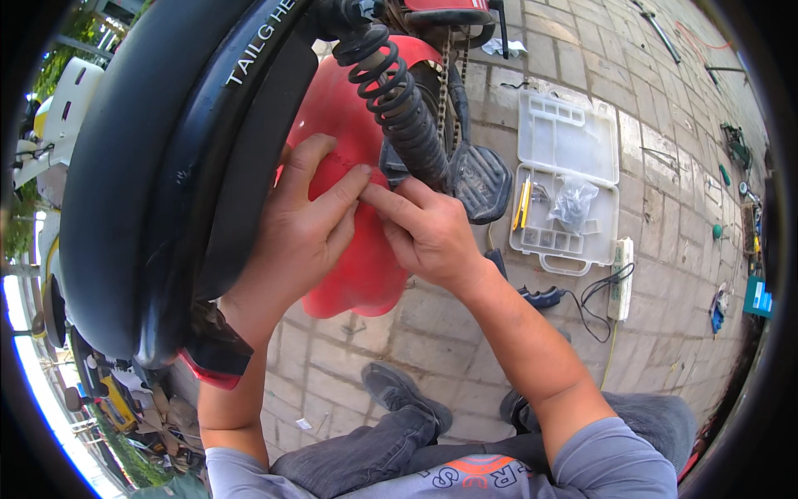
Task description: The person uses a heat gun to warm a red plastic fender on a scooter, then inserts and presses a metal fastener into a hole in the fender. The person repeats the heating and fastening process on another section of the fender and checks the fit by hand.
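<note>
A red plastic fender (pixel 355 262) of a two-wheeler lies before me, with a jagged crack line (pixel 340 161) across it. My left hand (pixel 312 206) rests on the fender with its fingers apart beside the crack. My right hand (pixel 424 227) has its fingers curled and its index fingertip on the fender, touching the left fingers. Whether anything small is pinched there is hidden. A black coil-spring shock absorber (pixel 399 106) slants down just above the right hand. The black seat (pixel 143 168), bearing white lettering, overhangs my left forearm.
A ribbed footrest pedal (pixel 480 184) sits beside my right hand. On the paving, an open clear plastic case (pixel 567 140) holds yellow cutters (pixel 522 203) and a bag of small parts (pixel 572 203). Nearby are a corded black tool handle (pixel 541 297) and a white power strip (pixel 621 280).
</note>
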Demonstrator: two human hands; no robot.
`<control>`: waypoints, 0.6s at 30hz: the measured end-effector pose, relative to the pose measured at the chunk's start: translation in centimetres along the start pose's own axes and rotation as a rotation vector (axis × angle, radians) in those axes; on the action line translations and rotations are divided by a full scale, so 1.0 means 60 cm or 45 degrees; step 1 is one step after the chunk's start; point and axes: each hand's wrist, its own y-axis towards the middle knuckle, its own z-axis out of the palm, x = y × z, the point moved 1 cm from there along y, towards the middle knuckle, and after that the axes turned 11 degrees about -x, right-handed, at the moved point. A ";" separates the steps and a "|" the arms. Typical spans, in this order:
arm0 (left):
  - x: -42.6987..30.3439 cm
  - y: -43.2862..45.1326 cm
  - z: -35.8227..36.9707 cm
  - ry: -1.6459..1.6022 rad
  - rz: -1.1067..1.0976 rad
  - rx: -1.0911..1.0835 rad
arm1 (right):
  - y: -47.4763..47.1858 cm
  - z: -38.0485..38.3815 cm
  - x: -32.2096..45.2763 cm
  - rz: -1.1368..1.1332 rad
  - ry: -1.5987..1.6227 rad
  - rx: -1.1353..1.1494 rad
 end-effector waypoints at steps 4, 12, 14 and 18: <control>-0.006 -0.007 -0.008 0.078 0.029 0.067 | -0.041 0.006 0.026 0.615 0.321 -0.310; -0.025 -0.024 -0.012 0.144 0.007 0.114 | -0.060 0.017 -0.018 1.823 1.779 -0.509; -0.031 -0.030 -0.008 0.149 0.019 0.141 | -0.046 0.019 -0.023 1.792 1.813 -0.398; -0.048 -0.043 -0.010 0.139 0.021 0.183 | -0.046 0.023 -0.026 1.867 1.934 -0.321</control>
